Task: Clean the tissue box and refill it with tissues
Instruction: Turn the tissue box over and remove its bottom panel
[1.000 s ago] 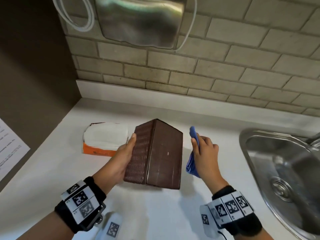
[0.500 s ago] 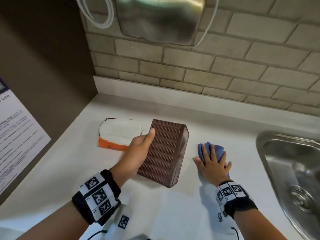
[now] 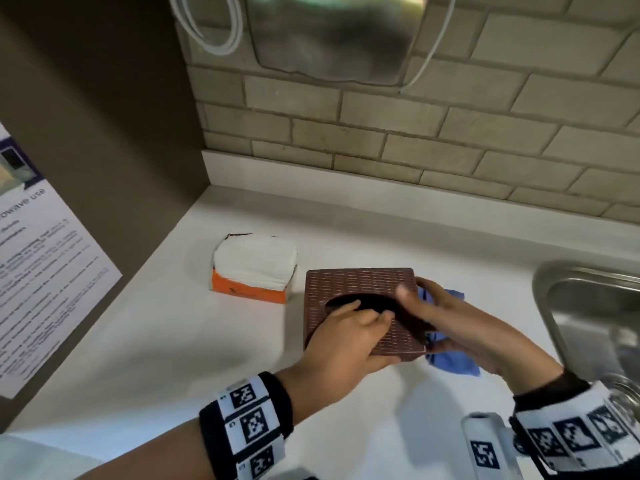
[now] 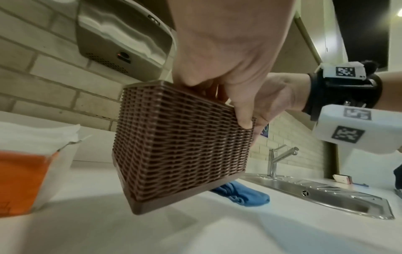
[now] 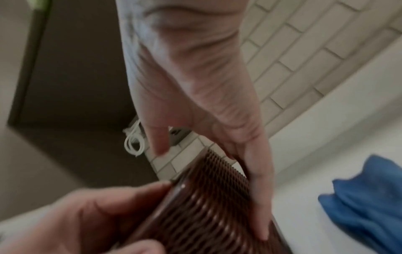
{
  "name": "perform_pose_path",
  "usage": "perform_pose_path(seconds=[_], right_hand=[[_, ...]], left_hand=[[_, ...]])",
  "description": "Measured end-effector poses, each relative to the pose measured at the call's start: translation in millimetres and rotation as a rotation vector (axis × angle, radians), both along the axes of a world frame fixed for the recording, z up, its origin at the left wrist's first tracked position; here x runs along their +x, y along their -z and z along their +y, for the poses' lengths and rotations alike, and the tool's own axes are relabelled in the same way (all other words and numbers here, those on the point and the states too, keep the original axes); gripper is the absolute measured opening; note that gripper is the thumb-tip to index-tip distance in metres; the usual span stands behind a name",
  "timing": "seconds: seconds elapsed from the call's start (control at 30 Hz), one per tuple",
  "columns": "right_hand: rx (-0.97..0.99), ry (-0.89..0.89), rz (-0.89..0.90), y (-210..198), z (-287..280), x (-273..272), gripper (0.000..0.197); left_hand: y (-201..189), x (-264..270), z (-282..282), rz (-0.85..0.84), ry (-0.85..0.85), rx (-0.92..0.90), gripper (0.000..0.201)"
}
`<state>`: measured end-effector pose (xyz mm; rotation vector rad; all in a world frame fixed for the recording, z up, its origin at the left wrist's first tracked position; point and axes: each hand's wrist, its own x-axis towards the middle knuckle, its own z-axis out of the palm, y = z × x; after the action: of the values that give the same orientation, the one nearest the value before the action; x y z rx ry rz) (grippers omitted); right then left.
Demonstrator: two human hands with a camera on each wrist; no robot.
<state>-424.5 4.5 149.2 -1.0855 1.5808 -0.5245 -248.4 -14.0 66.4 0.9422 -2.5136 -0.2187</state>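
Observation:
The brown woven tissue box (image 3: pixel 360 289) is held tilted just above the white counter, its oval opening facing up. My left hand (image 3: pixel 363 323) grips its near side, fingers curled over the top at the opening and thumb (image 4: pixel 243 120) on the woven wall (image 4: pixel 182 151). My right hand (image 3: pixel 446 320) lays straight fingers (image 5: pixel 259 197) along the box's right side (image 5: pixel 206 206), thumb lifted off it. The blue cloth (image 3: pixel 453 363) lies loose on the counter beneath that hand. An orange pack of white tissues (image 3: pixel 254 268) sits to the left of the box.
A steel sink (image 3: pixel 588 306) with a tap (image 4: pixel 280 158) lies to the right. A brick wall with a metal hand dryer (image 3: pixel 332 32) and looped white cable rises behind. A dark side panel with a printed notice (image 3: pixel 38 271) closes the left.
The box has turned from lying on its side to opening-up and has come off the counter. My right hand has left the blue cloth on the counter and moved onto the box's right side.

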Motion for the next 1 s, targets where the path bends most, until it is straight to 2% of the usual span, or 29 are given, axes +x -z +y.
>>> perform_pose_path(seconds=[0.1, 0.17, 0.37, 0.5, 0.6, 0.67, 0.73, 0.83, 1.0], right_hand=[[-0.087, -0.042, 0.252, 14.2, -5.0, 6.1, 0.040], [-0.093, -0.077, 0.355, 22.8, -8.7, 9.1, 0.032], [-0.117, -0.063, 0.555, 40.7, -22.1, 18.3, 0.033], [-0.090, -0.041, 0.570, 48.5, -27.8, 16.7, 0.035], [-0.089, -0.045, 0.585, 50.6, -26.1, 14.1, 0.033], [-0.082, -0.049, 0.594, 49.4, -25.8, 11.2, 0.035], [-0.081, -0.049, 0.585, 47.3, -26.2, 7.9, 0.034], [-0.094, -0.053, 0.579, 45.0, -27.1, 4.4, 0.033], [-0.137, -0.012, 0.530, 44.3, -27.1, 5.9, 0.028]], left_hand=[[12.4, -5.7, -0.1, -0.033, 0.010, -0.111, 0.056], [17.7, -5.3, 1.1, -0.064, 0.001, -0.139, 0.058], [16.5, -0.7, -3.6, -0.010, -0.030, -0.089, 0.064], [13.6, 18.4, -11.6, 0.141, -0.031, 0.059, 0.061], [13.4, 37.6, -12.5, 0.281, -0.096, 0.176, 0.063], [13.5, 48.2, -11.1, 0.373, -0.167, 0.282, 0.073], [18.9, 58.1, -11.3, 0.417, -0.228, 0.441, 0.093], [31.4, 69.6, -12.2, 0.416, -0.280, 0.586, 0.115], [44.5, 73.3, -12.1, 0.334, -0.284, 0.621, 0.115]])
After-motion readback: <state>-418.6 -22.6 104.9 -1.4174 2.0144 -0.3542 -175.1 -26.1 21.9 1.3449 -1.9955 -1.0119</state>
